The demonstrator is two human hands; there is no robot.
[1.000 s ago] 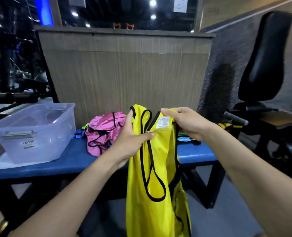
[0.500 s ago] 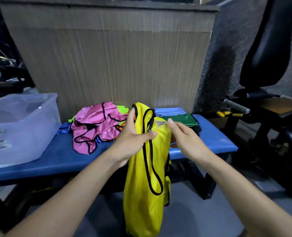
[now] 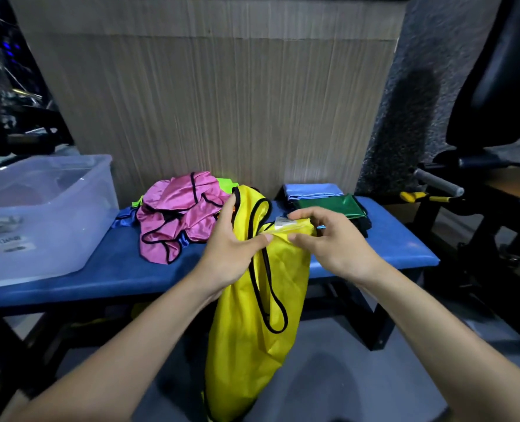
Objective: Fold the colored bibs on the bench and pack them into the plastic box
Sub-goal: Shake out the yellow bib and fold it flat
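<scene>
Hanging in front of the blue padded bench (image 3: 106, 278), a yellow bib (image 3: 246, 345) with black edging is held up by both hands, its lower part drooping below the bench's front edge toward the grey floor (image 3: 344, 385). The left hand (image 3: 231, 251) grips the bib's upper left portion, thumb across the fabric and fingers curled behind one black-trimmed strap. The right hand (image 3: 334, 239) pinches the bib's upper right portion, fingers curled over the top edge just beside a small white label (image 3: 283, 222) and thumb pressed against the front. On the bench, behind and to the left of the yellow bib, lies a crumpled pink bib (image 3: 176, 214) atop a loose heap in which bright green and blue fabric also shows. Behind and to the right of the yellow bib rest a folded dark green bib (image 3: 328, 207) and, farther back against the wood-grain panel (image 3: 216, 95), a folded light blue bib (image 3: 310, 190). At the bench's left end stands a translucent plastic box (image 3: 39, 214), well apart from the yellow bib. Right of the bench stands black gym equipment (image 3: 490, 117).
</scene>
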